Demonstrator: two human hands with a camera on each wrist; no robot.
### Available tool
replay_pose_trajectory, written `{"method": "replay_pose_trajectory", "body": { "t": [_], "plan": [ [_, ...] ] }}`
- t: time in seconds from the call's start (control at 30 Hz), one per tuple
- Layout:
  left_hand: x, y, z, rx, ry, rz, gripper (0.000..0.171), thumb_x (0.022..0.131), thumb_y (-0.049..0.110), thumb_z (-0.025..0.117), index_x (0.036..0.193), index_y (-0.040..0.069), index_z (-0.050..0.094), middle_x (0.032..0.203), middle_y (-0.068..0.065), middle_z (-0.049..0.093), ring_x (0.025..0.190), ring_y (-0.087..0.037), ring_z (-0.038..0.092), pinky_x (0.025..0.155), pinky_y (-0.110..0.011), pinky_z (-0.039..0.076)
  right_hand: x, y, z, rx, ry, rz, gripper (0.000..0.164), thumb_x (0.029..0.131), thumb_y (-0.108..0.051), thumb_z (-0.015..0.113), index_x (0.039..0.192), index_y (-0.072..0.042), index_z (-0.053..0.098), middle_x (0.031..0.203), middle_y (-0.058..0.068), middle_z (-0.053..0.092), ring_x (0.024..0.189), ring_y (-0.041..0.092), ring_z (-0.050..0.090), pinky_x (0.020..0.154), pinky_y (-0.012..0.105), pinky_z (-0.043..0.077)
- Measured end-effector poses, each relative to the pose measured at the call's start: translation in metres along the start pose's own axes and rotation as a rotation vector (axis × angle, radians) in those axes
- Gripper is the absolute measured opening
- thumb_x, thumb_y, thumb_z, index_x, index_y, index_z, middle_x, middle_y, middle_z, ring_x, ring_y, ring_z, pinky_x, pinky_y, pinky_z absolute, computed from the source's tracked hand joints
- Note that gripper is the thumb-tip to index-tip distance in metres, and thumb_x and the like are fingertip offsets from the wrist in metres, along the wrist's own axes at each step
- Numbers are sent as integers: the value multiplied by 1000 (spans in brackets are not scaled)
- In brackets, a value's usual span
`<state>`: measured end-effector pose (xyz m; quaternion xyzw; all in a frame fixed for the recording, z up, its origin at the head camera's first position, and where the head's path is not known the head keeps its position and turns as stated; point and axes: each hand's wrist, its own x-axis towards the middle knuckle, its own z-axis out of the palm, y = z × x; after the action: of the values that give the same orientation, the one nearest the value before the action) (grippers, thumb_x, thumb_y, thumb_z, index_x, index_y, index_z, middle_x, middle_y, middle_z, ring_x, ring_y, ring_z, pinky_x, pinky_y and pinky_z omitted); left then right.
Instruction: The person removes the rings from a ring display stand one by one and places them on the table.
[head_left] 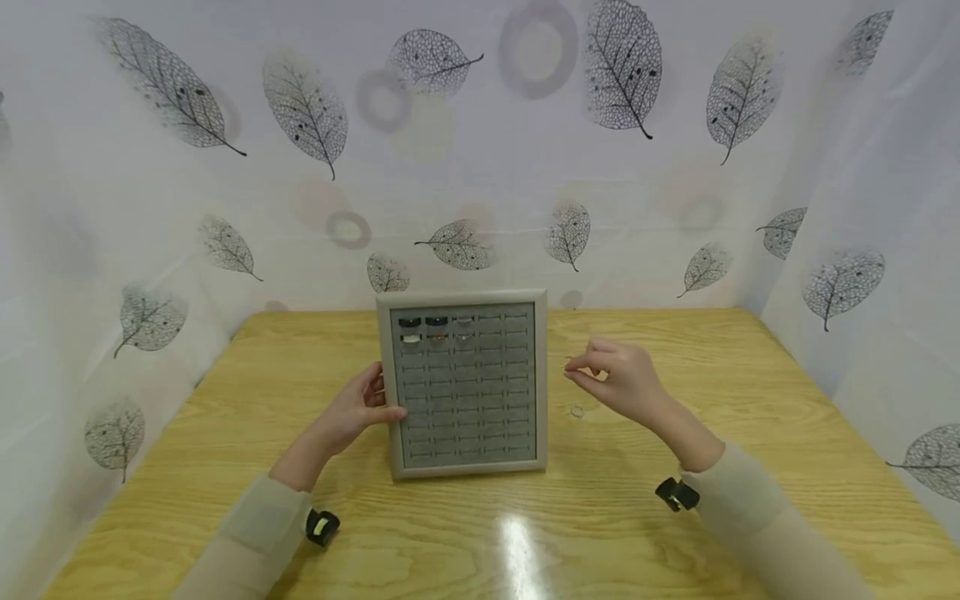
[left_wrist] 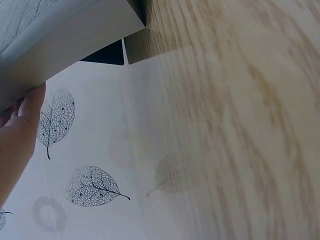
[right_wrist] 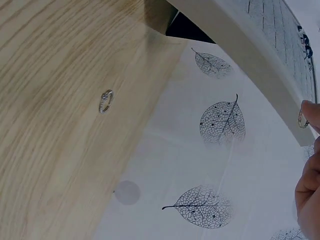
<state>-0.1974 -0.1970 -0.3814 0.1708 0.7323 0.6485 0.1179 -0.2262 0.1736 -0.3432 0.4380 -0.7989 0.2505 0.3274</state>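
A framed ring display board [head_left: 468, 392] with a grey slotted face stands upright, leaning back a little. My left hand [head_left: 358, 410] grips its left edge, thumb on the front of the frame. Several rings [head_left: 437, 322] sit in the two top rows, at the left, some with dark bands. To the right of the frame, my right hand [head_left: 618, 375] pinches a small ring [right_wrist: 302, 119] between thumb and fingertip. A second silver ring [right_wrist: 106, 101] lies on the table below that hand.
The wooden table [head_left: 300, 500] meets a leaf-patterned cloth [head_left: 480, 167] behind and at the sides. In the right wrist view, a dark stand piece [right_wrist: 187, 29] props the board from behind. Black cameras [head_left: 322, 527] are strapped at both wrists.
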Motion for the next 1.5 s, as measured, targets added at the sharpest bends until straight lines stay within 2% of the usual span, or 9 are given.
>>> {"method": "replay_pose_trajectory", "body": {
  "t": [0.3,0.63,1.0,1.3,1.5],
  "plan": [
    [2,-1,-1,0,2,1,76,77,5,67,136,-2,19,121,-24,42,104,-26,49,83,-35,43,-13,10,1,-59,-83,23,14,61,-5,77,68,-12,67,60,-10,46,47,1,39,40,15,31],
    [4,2,-2,25,1,-8,76,77,6,68,136,-1,20,122,-24,41,107,-30,47,85,-37,43,-28,17,8,-99,-256,66,12,64,-10,78,68,-14,67,63,-10,52,47,-1,38,40,16,31],
    [3,1,-2,27,4,-10,74,77,5,68,135,-1,22,122,-24,42,107,-31,47,85,-38,43,-42,31,11,-127,-389,165,9,66,-13,77,70,-14,69,64,-9,50,47,1,40,41,18,32],
    [2,0,-2,9,0,-20,75,77,5,68,135,-1,21,123,-24,41,108,-32,46,85,-38,42,-50,42,11,-125,-540,265,5,70,-14,74,71,-15,70,66,-11,49,54,3,45,47,20,37],
    [2,-2,-1,4,5,-23,75,77,6,68,135,-1,21,122,-23,42,108,-30,47,85,-37,42,-51,45,11,-132,-591,283,5,70,-14,74,71,-16,69,65,-11,49,56,4,45,48,21,37]
  ]
}}
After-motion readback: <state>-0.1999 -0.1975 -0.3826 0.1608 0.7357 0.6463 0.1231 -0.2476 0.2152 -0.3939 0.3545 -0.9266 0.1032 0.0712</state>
